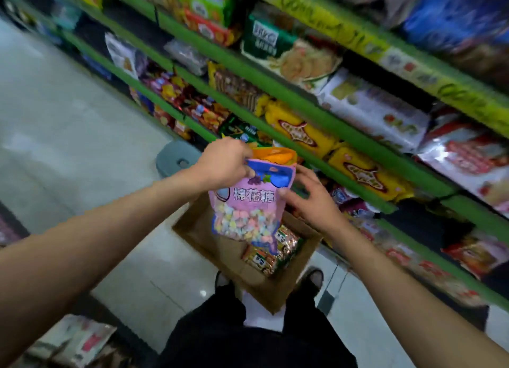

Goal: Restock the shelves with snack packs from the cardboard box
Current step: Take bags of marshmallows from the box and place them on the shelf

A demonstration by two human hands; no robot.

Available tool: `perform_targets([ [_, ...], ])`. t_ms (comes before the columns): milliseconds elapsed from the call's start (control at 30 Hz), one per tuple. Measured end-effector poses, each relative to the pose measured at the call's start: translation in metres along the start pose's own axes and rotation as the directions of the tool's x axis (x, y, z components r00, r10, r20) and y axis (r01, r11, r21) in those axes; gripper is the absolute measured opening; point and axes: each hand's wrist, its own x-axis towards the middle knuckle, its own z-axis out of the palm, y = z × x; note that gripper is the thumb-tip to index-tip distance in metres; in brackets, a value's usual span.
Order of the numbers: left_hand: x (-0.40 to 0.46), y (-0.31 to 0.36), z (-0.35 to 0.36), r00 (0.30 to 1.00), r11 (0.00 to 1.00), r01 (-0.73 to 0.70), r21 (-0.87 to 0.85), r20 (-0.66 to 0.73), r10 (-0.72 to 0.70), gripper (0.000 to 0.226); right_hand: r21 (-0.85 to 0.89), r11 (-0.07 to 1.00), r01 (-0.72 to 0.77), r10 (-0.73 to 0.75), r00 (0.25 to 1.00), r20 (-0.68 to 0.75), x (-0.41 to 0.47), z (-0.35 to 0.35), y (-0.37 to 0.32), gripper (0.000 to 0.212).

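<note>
My left hand (224, 161) pinches the top edge of a pink marshmallow pack (248, 210) with a blue header, and an orange pack (275, 155) sits right behind it. My right hand (308, 199) has spread fingers, its thumb touching the pink pack's right side. The packs hang above an open cardboard box (214, 243) on the floor, which holds more snack packs (275, 252). Green-edged shelves (289, 103) full of snacks run along the right.
A grey round stool (177, 158) stands on the tiled floor beyond the box. My feet and dark trousers (248, 334) are just behind the box. Loose packs (74, 340) lie at bottom left. The pale floor stretches to the left.
</note>
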Motion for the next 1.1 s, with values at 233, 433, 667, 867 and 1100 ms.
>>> perform_targets([
  [233, -0.001, 0.118, -0.073, 0.965, 0.959, -0.261, 0.107, 0.013, 0.261, 0.026, 0.130, 0.979, 0.155, -0.118, 0.960, -0.256, -0.056, -0.072, -0.043, 0.029],
  [433, -0.014, 0.229, -0.078, 0.939, 0.934, -0.337, 0.120, -0.034, 0.343, 0.027, 0.168, 0.959, 0.230, -0.143, 0.899, -0.414, -0.124, -0.152, -0.048, 0.012],
  [667, -0.031, 0.372, -0.041, 0.928, 0.921, -0.357, 0.155, -0.055, 0.369, 0.035, 0.199, 0.947, 0.253, -0.138, 0.878, -0.458, -0.214, -0.253, 0.002, 0.029],
  [867, -0.036, 0.483, -0.001, 0.931, 0.921, -0.350, 0.169, -0.043, 0.362, 0.036, 0.166, 0.938, 0.304, -0.149, 0.788, -0.597, -0.278, -0.324, 0.048, 0.030],
  [1100, -0.048, 0.570, 0.020, 0.924, 0.918, -0.378, 0.116, -0.012, 0.382, 0.030, 0.168, 0.926, 0.337, -0.136, 0.715, -0.685, -0.340, -0.382, 0.077, 0.018],
])
